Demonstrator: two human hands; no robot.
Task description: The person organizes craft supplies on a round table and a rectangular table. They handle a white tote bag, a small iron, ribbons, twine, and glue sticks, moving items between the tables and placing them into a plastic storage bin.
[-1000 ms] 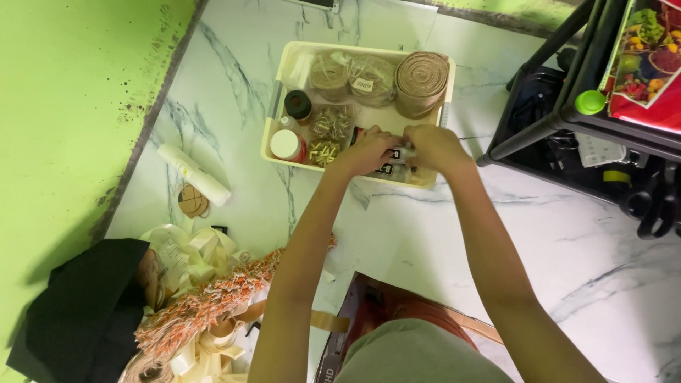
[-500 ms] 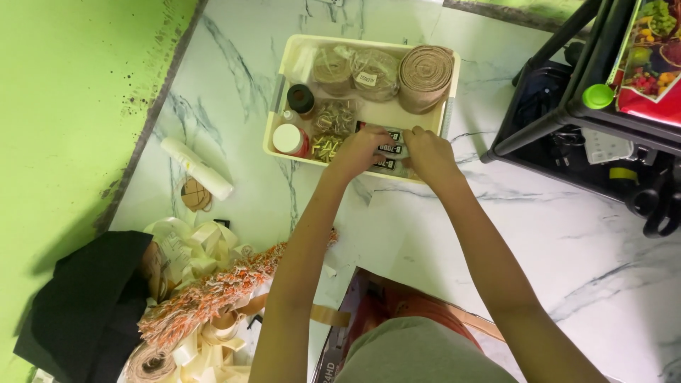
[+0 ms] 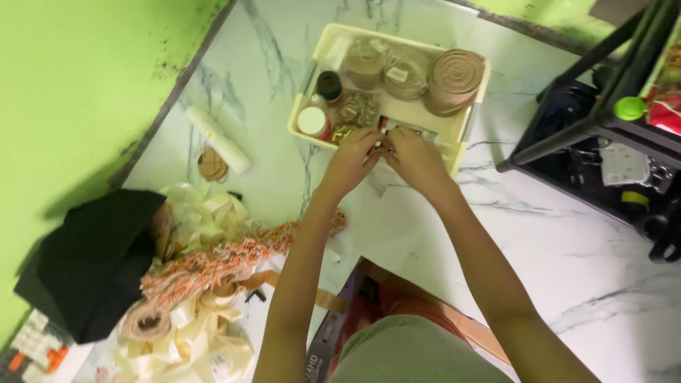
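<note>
Both hands, left (image 3: 352, 159) and right (image 3: 415, 157), meet at the tray (image 3: 468, 131) edge, fingers pinched on something small, unidentifiable. It could slip onto the floor (image 3: 567, 234).

Polished white marble floor with grey veining (image 3: 582, 234), glossy and smooth. Cream rectangular plastic tray (image 3: 468, 138), smooth with a slight sheen. Inside it, a tan roll of coarse woven jute ribbon (image 3: 454, 78), matt and rough, and two rolls wrapped in clear, shiny plastic film (image 3: 386, 67). White cylindrical roll of matt paper (image 3: 216, 138). Cream satin ribbon heap (image 3: 188, 340), glossy cloth. Orange-and-white fringed trim (image 3: 227, 259), fuzzy and rough. Black folded cloth (image 3: 92, 255), matt. Green painted wall (image 3: 85, 78), matt, with chipped, dirty patches near the base. Black metal stand legs (image 3: 603, 67), smooth with a dull sheen.
</note>
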